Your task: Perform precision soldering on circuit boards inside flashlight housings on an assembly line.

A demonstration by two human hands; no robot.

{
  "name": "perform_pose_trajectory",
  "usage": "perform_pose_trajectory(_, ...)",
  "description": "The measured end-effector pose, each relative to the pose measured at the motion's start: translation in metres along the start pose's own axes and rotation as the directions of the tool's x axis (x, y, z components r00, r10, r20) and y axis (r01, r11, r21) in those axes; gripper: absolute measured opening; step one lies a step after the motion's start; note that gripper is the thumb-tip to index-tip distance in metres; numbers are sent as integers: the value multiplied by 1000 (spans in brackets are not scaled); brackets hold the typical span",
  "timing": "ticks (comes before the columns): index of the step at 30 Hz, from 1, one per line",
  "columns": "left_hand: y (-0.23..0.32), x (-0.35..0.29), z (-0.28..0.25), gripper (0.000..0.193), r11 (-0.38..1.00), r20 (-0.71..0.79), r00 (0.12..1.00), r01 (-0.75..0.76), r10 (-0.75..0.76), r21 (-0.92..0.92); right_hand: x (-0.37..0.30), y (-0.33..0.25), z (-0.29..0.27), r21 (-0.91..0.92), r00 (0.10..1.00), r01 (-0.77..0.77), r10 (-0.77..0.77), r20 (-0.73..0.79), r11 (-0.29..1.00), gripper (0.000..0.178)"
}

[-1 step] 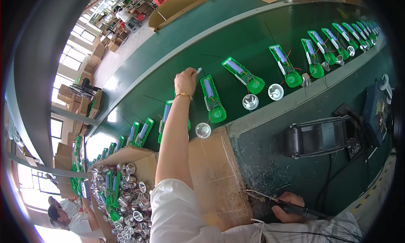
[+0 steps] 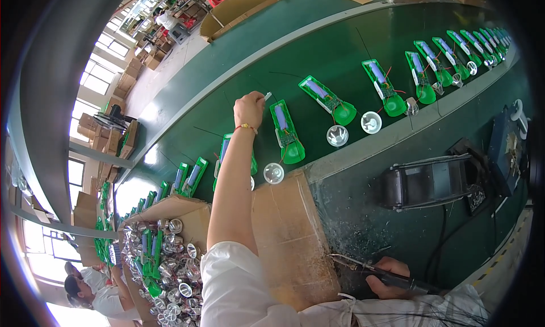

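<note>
I'm reaching my left hand (image 2: pixel 248 109) out over the green conveyor belt (image 2: pixel 340 54), pinching a small white piece (image 2: pixel 268 95) just beside a green flashlight half (image 2: pixel 286 132), my right hand (image 2: pixel 388 277) gripping a soldering iron (image 2: pixel 369 268) low by the cardboard sheet (image 2: pixel 286 236) on the worktop (image 2: pixel 369 213).

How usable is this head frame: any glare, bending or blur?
Head view: windows blown out at left, glare patch on the green belt; the belt's straight edge bows strongly, dark rim around the picture; left hand and right hand both sharp; far green parts too small to read.
</note>
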State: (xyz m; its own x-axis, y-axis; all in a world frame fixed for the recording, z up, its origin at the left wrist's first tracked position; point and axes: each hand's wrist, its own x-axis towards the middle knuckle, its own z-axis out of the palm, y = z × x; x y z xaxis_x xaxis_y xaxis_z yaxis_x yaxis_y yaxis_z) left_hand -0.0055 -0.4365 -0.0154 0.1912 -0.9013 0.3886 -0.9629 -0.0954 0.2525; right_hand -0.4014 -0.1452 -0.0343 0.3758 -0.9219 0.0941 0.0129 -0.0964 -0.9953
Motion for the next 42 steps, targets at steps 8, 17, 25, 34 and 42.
perform_pose_trajectory(8,7,-2,-26,14,949,289,952,177,-98,-262,0,-2,7,9,999,43,-43,-29,999,22)
perform_pose_trajectory(17,2,13,13,12,812,372,870,458,-325,-362,2,-5,4,18,1000,21,-21,4,1000,21)
perform_pose_trajectory(25,35,8,1,9,861,293,911,383,-292,-334,4,4,6,36,997,70,-70,-22,997,22)
perform_pose_trajectory(34,38,11,11,10,908,232,934,328,-272,-259,1,2,5,29,998,62,-61,-14,998,22)
perform_pose_trajectory(42,33,10,21,9,803,304,898,426,-318,-417,0,7,4,29,996,89,-88,-22,996,23)
